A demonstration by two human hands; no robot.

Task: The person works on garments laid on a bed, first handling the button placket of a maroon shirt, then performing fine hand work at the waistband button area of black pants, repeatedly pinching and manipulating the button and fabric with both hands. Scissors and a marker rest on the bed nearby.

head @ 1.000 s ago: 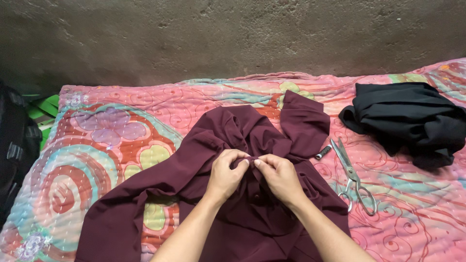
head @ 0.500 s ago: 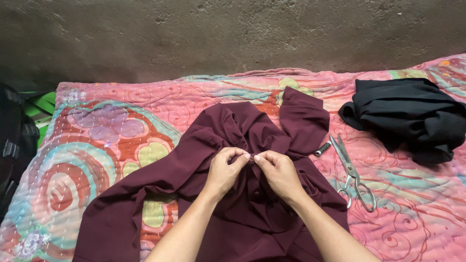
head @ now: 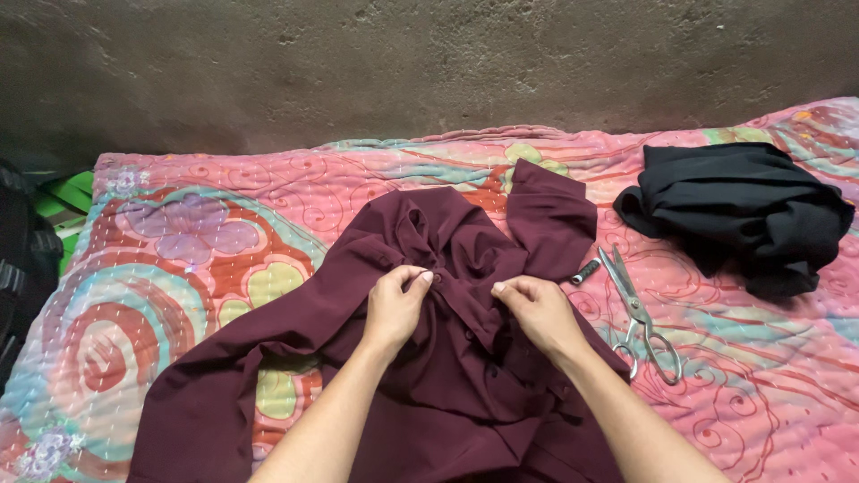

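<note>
Pinching a maroon garment point(head: 447, 358) at its buttoned front, left hand point(head: 395, 304) and right hand point(head: 532, 309) each gripped a fold between thumb and fingers. It lay crumpled on a pink patterned quilt point(head: 224, 241). Beyond: thread spool point(head: 586, 271), scissors point(head: 640, 317), black cloth bundle point(head: 743, 210).

Soft even daylight, faint shadows, sharp focus, dim left edge
</note>
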